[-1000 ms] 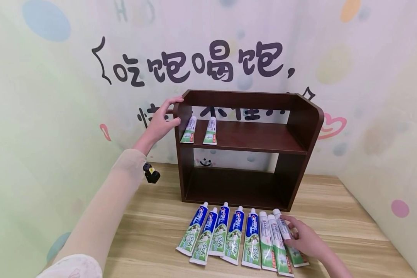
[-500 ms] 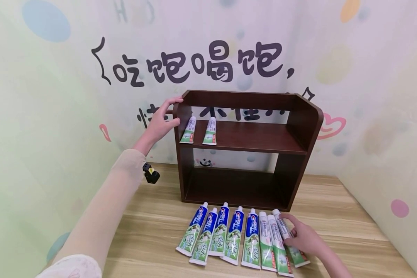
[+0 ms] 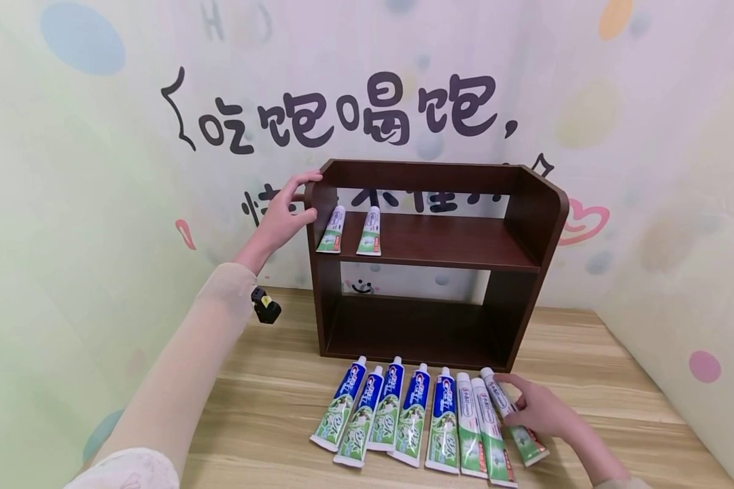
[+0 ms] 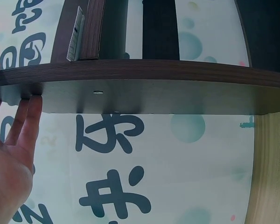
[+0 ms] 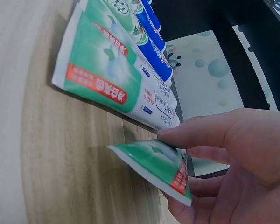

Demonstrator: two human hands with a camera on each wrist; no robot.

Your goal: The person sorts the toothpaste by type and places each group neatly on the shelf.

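While the left hand (image 3: 281,216) grips the brown shelf (image 3: 440,239) at its side, the right hand (image 3: 543,409) pinches the rightmost toothpaste tube (image 3: 530,446) with its fingers.

The two-tier shelf unit (image 3: 440,238) is showing a dark reddish brown; the worktop (image 3: 251,401) is displaying a pale tan, streaked wood grain. Five Crest toothpaste tubes (image 3: 444,414) are bearing deep blue above leafy green artwork, with white caps. The rightmost toothpaste tube (image 3: 528,446) is carrying white passing into green, with an orange-red label band; its two neighbouring tubes (image 3: 491,435) and the pair of shelved tubes (image 3: 370,234) are repeating this scheme. The backdrop (image 3: 293,41) is presenting pastel dots on off-white, with black characters (image 3: 383,119) and a pink heart outline (image 3: 598,224). The sleeve (image 3: 177,360) is appearing plain cream.
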